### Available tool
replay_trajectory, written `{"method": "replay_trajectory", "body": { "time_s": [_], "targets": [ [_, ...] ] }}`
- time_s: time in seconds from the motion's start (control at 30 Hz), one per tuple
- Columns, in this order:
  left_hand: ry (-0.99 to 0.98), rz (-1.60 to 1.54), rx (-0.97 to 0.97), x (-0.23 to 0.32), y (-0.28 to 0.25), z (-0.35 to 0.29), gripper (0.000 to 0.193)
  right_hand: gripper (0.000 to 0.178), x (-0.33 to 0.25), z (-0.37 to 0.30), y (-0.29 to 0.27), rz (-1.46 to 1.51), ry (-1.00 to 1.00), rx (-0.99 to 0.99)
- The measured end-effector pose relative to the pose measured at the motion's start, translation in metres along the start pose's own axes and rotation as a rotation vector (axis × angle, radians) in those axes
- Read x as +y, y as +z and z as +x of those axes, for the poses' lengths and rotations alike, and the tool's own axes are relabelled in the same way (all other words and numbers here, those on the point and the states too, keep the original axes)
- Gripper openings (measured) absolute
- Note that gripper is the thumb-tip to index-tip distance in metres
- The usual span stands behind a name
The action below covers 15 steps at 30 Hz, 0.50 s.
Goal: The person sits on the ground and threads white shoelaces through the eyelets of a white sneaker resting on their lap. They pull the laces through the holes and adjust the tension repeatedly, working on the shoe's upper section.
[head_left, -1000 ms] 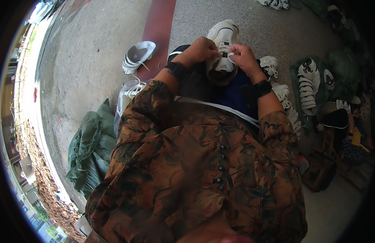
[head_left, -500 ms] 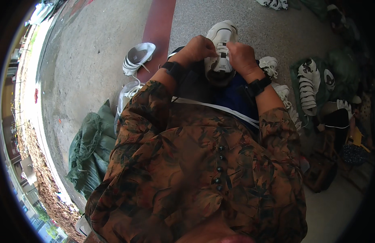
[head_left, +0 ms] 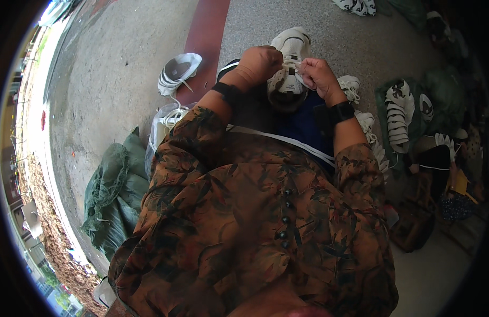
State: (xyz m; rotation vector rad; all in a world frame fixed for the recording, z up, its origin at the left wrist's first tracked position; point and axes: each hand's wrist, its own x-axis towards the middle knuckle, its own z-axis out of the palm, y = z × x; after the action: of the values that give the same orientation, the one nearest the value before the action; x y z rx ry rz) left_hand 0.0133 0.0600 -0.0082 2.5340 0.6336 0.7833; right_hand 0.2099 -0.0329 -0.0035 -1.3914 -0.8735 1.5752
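Observation:
A white sneaker (head_left: 293,42) rests on my lap, its toe pointing away from me and its dark opening nearest my body. At the left edge of its lacing my left hand (head_left: 261,62) is closed, knuckles up; what its fingers hold is hidden. On the other side, my right hand (head_left: 317,74) is curled with thumb and fingers pinched beside the eyelets. A thin white shoelace (head_left: 299,68) seems to run into that pinch. Dark straps circle both wrists.
A stack of white shoe uppers (head_left: 180,74) lies at the left, above a clear plastic bag (head_left: 159,127) and a green sack (head_left: 113,190). White laced shoes (head_left: 350,86) sit right of my lap. Further right, more nested uppers (head_left: 397,124) lie on green cloth.
My right hand has turned and shifted slightly right and down, its fingers now showing beside the sneaker. The left hand has rolled knuckles-up beside the lacing. The sneaker stays on my lap.

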Motion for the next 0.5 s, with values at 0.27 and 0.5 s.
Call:
{"method": "replay_trajectory", "body": {
  "time_s": [0.27,0.5],
  "targets": [
    [0.134,0.165,0.207,0.005,-0.041,-0.044,0.016,0.019,0.034,-0.011,0.032,-1.071,-0.718,0.666],
    [0.309,0.038,-0.005,0.026,-0.036,-0.059,0.014,0.017,0.026,-0.042,0.029,-1.058,-0.527,0.404]
  ]
}}
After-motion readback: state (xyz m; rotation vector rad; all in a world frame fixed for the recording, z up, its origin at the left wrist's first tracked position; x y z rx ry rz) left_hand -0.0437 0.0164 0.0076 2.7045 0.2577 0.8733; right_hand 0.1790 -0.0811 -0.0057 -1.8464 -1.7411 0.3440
